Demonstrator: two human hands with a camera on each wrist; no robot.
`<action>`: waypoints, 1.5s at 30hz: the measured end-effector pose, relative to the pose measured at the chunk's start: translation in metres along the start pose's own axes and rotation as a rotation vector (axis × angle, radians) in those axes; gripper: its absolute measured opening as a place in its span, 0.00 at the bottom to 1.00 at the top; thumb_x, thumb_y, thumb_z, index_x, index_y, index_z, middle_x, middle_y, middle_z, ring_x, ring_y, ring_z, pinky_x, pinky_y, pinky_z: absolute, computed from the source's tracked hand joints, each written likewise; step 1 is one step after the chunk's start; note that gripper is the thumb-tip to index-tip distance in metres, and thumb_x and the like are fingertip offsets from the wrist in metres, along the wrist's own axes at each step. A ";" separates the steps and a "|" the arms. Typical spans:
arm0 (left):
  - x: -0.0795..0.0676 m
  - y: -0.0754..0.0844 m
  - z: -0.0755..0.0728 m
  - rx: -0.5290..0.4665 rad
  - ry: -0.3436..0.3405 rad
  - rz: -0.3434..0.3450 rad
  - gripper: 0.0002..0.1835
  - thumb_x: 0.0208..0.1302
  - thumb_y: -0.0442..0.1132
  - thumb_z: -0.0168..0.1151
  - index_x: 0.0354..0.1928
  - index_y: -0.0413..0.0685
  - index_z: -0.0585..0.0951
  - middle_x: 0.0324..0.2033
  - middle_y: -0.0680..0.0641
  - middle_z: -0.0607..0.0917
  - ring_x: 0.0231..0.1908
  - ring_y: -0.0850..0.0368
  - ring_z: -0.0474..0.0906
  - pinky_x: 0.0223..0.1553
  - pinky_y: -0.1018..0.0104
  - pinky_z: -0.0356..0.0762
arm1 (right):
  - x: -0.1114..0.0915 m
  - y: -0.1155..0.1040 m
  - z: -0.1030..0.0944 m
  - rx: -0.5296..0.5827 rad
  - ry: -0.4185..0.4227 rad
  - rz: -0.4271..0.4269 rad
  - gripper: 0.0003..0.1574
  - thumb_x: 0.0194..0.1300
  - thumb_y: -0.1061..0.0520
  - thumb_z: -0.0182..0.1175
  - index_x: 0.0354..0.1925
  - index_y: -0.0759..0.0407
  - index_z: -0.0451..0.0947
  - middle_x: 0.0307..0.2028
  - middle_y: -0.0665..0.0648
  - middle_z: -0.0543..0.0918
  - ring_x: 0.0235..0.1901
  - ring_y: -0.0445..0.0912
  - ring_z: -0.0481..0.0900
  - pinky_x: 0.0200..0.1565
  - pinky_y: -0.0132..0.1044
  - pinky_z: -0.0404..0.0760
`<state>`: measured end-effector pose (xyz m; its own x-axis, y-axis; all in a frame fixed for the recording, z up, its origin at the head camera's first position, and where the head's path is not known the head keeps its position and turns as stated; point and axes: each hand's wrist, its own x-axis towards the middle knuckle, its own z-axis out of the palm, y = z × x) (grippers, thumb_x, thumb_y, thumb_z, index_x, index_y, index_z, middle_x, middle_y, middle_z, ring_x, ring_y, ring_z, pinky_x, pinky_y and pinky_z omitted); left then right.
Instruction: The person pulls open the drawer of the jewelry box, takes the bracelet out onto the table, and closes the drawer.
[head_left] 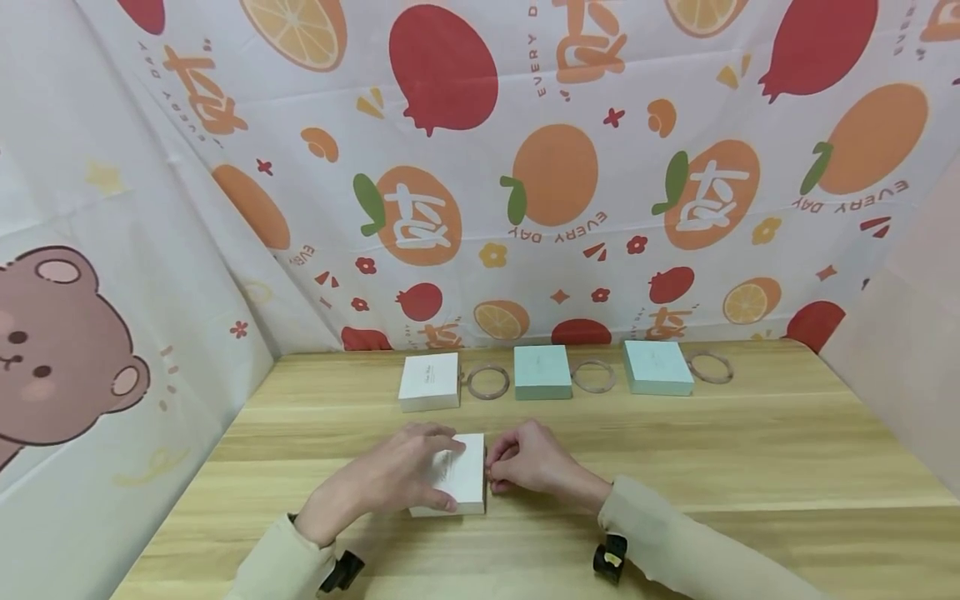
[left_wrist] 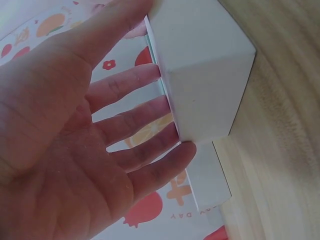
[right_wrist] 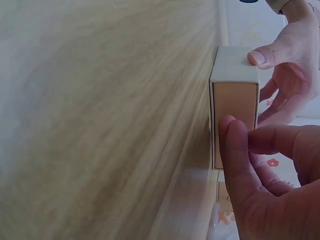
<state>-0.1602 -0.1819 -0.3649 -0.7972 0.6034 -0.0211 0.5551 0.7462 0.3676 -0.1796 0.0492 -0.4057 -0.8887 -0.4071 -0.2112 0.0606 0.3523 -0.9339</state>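
A white drawer-style box [head_left: 467, 475] lies on the table in front of me, its brown inner drawer [right_wrist: 235, 100] showing at the right end. My left hand [head_left: 397, 471] holds the box from above: the thumb is at its near edge and the fingers reach across toward the far edge. In the left wrist view those fingers [left_wrist: 145, 145] are nearly straight, with their tips at the box's top edge. At the drawer end, my right hand [head_left: 528, 458] pinches with thumb and index finger at the small pull tab, which the fingertips hide.
Along the back of the table stand another white box [head_left: 431, 382] and two mint-green boxes, one in the middle [head_left: 542, 372] and one to the right [head_left: 657, 367]. Beside each lies a bangle: left [head_left: 487, 396], middle [head_left: 594, 390] and right [head_left: 711, 381]. A fruit-print cloth [head_left: 480, 167] hangs behind.
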 end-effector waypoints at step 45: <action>-0.002 0.001 0.000 0.036 -0.006 0.009 0.37 0.48 0.54 0.82 0.59 0.46 0.83 0.62 0.37 0.81 0.63 0.38 0.77 0.63 0.42 0.76 | -0.008 0.007 -0.021 -0.162 -0.034 -0.088 0.09 0.56 0.73 0.62 0.26 0.62 0.81 0.21 0.54 0.81 0.20 0.44 0.84 0.27 0.36 0.84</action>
<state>-0.1582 -0.1826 -0.3647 -0.7907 0.6117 -0.0239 0.5703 0.7503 0.3343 -0.1819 0.0728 -0.4045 -0.8711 -0.4700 -0.1426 -0.0934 0.4435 -0.8914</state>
